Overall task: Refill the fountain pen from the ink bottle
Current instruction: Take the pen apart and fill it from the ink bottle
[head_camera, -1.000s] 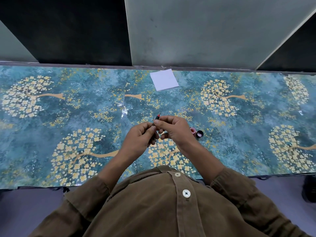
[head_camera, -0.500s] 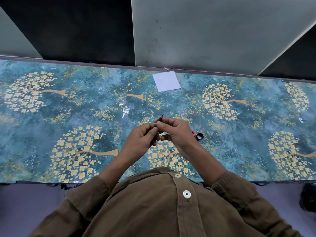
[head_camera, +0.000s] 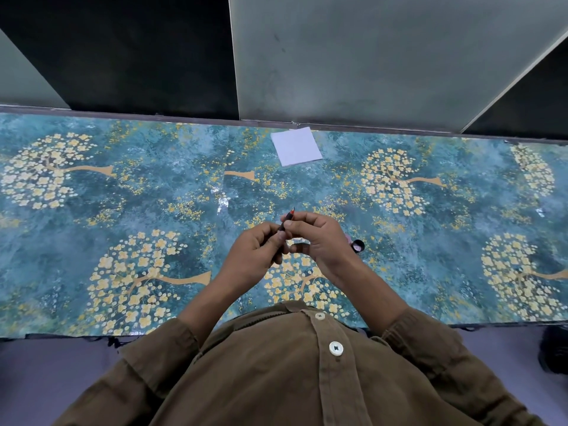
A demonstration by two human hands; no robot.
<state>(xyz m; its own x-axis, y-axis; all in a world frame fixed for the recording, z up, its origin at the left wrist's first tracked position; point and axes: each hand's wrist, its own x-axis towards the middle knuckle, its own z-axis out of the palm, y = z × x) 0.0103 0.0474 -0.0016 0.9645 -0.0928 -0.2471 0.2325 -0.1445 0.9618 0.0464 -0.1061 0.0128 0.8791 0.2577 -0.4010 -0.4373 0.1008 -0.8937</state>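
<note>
Both forearms reach forward from rolled brown sleeves and meet in front of the chest. The left hand (head_camera: 256, 252) has its fingers curled, thumb and fingertips pinching. The right hand (head_camera: 319, 238) pinches too, with its lower fingers loosely bent beneath.

No text or label reads anywhere; the white paper (head_camera: 296, 150) seems blank

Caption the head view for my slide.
Both hands, left hand and right hand, grip a slim dark red-tipped pen above the floral table.
</note>
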